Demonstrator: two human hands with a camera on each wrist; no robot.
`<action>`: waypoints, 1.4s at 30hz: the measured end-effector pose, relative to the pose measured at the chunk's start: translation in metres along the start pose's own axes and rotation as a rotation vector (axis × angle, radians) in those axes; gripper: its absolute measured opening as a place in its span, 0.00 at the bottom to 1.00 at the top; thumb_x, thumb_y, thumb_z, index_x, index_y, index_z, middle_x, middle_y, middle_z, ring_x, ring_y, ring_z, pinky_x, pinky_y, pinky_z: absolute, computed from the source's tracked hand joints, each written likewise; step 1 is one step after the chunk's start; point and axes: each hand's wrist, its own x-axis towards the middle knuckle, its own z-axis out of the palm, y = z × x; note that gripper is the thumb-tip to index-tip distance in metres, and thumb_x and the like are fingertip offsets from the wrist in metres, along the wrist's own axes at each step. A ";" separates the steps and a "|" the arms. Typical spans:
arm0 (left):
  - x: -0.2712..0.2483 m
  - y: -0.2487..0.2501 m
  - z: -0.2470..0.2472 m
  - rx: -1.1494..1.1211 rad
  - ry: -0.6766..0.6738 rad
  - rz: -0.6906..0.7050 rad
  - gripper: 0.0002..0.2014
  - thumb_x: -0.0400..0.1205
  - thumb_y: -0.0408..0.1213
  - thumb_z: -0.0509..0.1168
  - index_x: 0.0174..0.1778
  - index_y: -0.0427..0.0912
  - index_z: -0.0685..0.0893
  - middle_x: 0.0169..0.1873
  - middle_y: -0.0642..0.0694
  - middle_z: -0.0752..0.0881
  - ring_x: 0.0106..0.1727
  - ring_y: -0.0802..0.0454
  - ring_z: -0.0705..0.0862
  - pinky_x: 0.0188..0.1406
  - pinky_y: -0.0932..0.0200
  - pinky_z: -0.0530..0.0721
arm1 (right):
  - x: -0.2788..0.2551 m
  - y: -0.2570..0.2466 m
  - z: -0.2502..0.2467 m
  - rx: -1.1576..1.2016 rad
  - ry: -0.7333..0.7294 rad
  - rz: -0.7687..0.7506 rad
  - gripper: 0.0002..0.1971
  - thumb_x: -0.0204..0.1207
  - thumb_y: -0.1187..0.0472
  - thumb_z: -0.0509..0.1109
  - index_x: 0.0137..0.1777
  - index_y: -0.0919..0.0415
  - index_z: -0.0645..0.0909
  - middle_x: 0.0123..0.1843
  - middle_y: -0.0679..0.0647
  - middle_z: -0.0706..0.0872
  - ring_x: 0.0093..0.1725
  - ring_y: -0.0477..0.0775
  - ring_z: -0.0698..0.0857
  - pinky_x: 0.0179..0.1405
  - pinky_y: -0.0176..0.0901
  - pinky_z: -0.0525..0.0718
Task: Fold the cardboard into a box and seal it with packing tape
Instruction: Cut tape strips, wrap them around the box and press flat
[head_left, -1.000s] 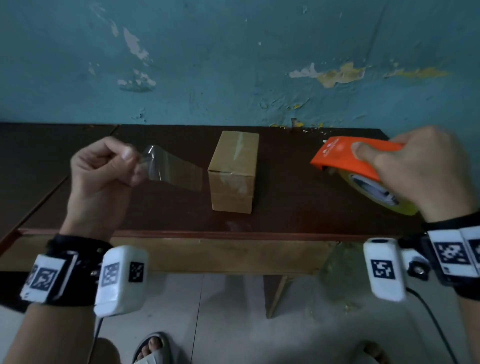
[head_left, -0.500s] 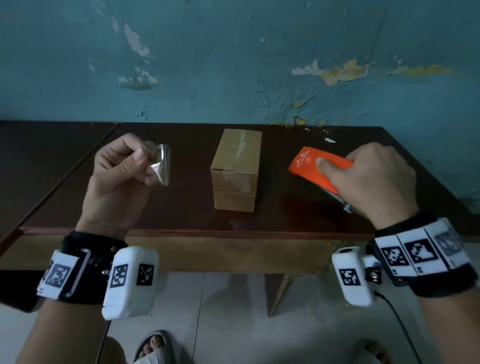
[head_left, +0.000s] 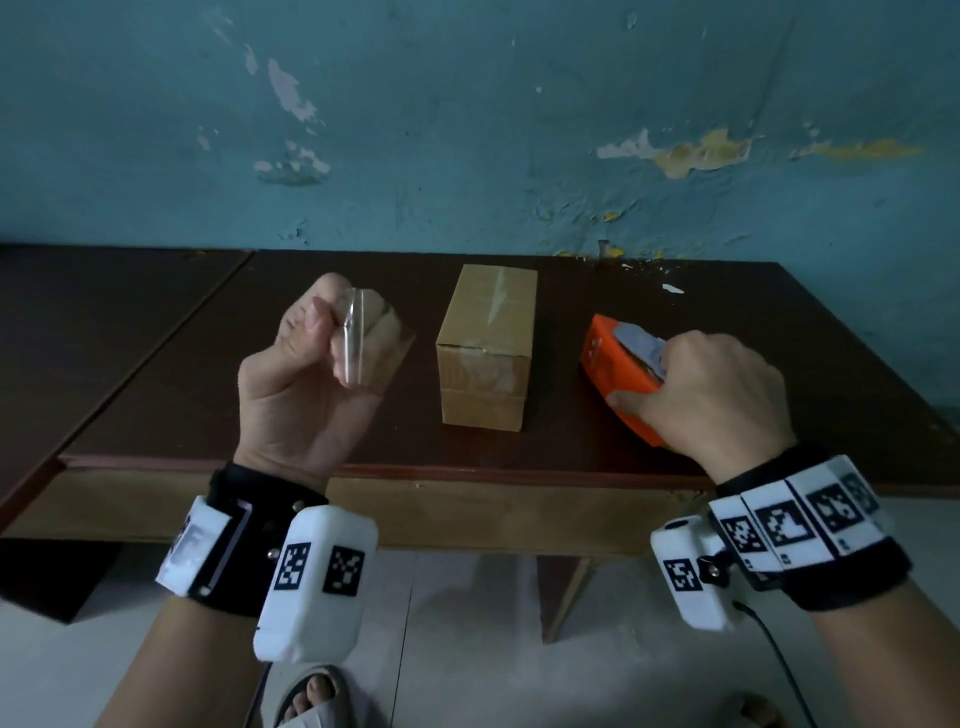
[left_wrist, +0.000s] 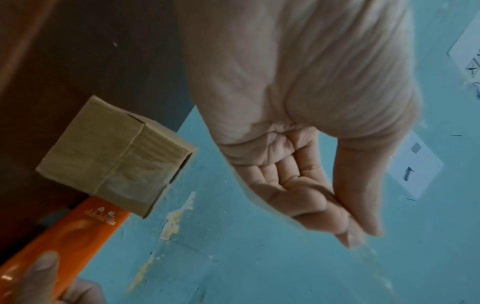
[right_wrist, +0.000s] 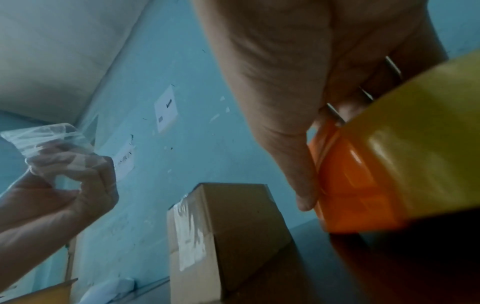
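A small folded cardboard box (head_left: 485, 348) (left_wrist: 114, 156) (right_wrist: 228, 234) stands on the dark wooden table (head_left: 208, 415), with clear tape over its near end and top seam. My left hand (head_left: 332, 338) (left_wrist: 348, 224) is raised left of the box and pinches a loose strip of clear packing tape (head_left: 371, 343) (right_wrist: 49, 139) between thumb and fingers. My right hand (head_left: 696, 395) grips the orange tape dispenser (head_left: 618, 379) (right_wrist: 355, 181) (left_wrist: 70, 236), which sits low on the table right of the box. The yellowish tape roll (right_wrist: 426, 144) shows in the right wrist view.
A peeling blue wall (head_left: 467, 130) rises right behind the table. A second dark table (head_left: 78, 322) adjoins on the left. Tiled floor and a sandalled foot (head_left: 311, 696) lie below the table's front edge. More cardboard (right_wrist: 46, 292) lies low at left in the right wrist view.
My right hand has brought the dispenser down onto the table, close to the box. My left hand has turned palm-up and moved right, with the tape strip still pinched.
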 end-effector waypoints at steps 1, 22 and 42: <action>0.001 0.001 0.003 -0.046 0.016 0.007 0.08 0.82 0.24 0.73 0.42 0.28 0.81 0.28 0.41 0.74 0.30 0.50 0.70 0.32 0.56 0.77 | -0.002 -0.001 -0.004 0.013 0.027 -0.003 0.31 0.71 0.28 0.76 0.49 0.57 0.77 0.40 0.54 0.79 0.41 0.56 0.82 0.38 0.49 0.79; 0.009 -0.038 0.025 -0.264 -0.022 -0.039 0.09 0.84 0.26 0.72 0.39 0.30 0.82 0.31 0.37 0.84 0.31 0.55 0.73 0.34 0.59 0.83 | -0.044 -0.055 0.008 1.174 -0.215 -0.765 0.26 0.80 0.74 0.74 0.74 0.52 0.81 0.63 0.45 0.90 0.62 0.44 0.90 0.64 0.48 0.90; 0.007 -0.017 0.000 -0.092 0.034 -0.045 0.06 0.81 0.28 0.76 0.45 0.29 0.85 0.32 0.41 0.83 0.29 0.52 0.79 0.31 0.61 0.82 | -0.016 -0.028 -0.004 1.320 -0.134 -0.833 0.05 0.75 0.72 0.77 0.45 0.74 0.83 0.54 0.64 0.94 0.59 0.64 0.93 0.62 0.69 0.89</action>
